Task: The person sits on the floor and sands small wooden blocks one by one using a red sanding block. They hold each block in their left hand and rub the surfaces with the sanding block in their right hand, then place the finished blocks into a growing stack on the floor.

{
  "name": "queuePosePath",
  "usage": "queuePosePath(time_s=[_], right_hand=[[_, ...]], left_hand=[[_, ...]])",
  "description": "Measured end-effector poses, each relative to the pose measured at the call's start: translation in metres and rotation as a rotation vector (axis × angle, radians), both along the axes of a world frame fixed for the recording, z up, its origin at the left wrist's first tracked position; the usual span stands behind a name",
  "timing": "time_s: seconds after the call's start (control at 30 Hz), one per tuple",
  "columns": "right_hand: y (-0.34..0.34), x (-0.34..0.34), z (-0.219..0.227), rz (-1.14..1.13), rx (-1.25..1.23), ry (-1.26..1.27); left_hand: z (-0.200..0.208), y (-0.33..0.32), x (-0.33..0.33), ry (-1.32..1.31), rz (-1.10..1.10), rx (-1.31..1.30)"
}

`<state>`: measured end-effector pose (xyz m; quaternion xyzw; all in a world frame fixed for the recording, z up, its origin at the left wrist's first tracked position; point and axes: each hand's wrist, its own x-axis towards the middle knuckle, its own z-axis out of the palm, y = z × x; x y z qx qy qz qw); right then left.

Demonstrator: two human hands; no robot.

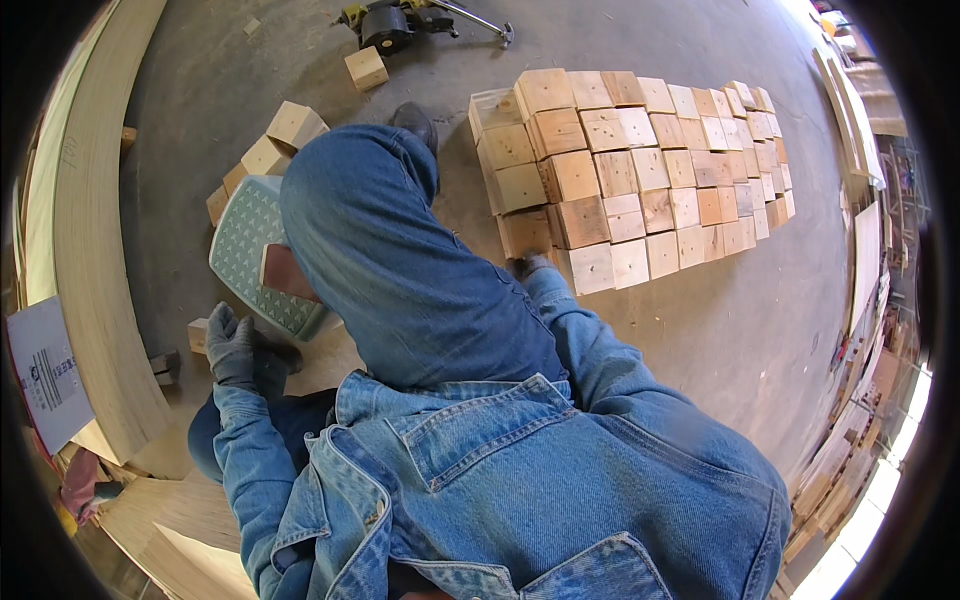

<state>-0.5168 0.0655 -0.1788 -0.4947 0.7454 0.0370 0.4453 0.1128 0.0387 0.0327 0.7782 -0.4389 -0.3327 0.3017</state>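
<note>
My right hand [530, 264], in a dark glove, is at the near left corner of a stack of wooden blocks [625, 222]. Its fingers close on the near side of a shaded wooden block [525, 233], though they are partly hidden. On the left, my left hand [232, 347] in a grey glove is held up with loosely bent fingers and nothing in it. Just beyond that hand stands a pale green step stool [238, 255] with a textured top. A reddish-brown rectangular piece [288, 272] lies on the stool, partly covered by my knee.
Several loose wooden blocks [295, 125] lie behind the stool, and one block [366, 68] sits farther off near a yellow-and-black tool [388, 25]. Long boards [90, 230] line the left side, with a printed white sheet [48, 370]. More lumber [865, 270] stands along the right.
</note>
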Motion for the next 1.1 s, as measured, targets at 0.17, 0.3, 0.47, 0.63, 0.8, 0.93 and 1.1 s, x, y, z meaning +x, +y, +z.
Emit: queuePosePath(time_s=[0.17, 0.3, 0.47, 0.63, 0.8, 0.93, 1.1], right_hand=[[-0.014, 0.005, 0.013, -0.017, -0.065, 0.111], [-0.021, 0.016, 0.035, -0.045, -0.116, 0.131], [-0.023, 0.004, 0.022, -0.258, 0.031, -0.128], [-0.029, 0.014, 0.024, -0.640, 0.180, -0.288], [-0.034, 0.017, 0.023, -0.990, 0.274, -0.425], [-0.036, 0.019, 0.021, -1.205, 0.317, -0.515], [-0.041, 0.018, 0.017, -1.391, 0.361, -0.575]], left_hand=[[-0.001, 0.003, 0.002, -0.002, 0.011, 0.011], [-0.001, 0.006, 0.002, 0.019, 0.036, -0.008], [-0.003, 0.001, -0.004, 0.009, 0.029, 0.013], [-0.004, 0.001, 0.001, -0.003, 0.011, 0.010], [0.002, -0.002, -0.008, -0.011, 0.009, 0.057], [0.004, -0.002, -0.008, -0.013, -0.009, 0.061], [0.004, 0.001, -0.008, -0.017, -0.024, 0.062]])
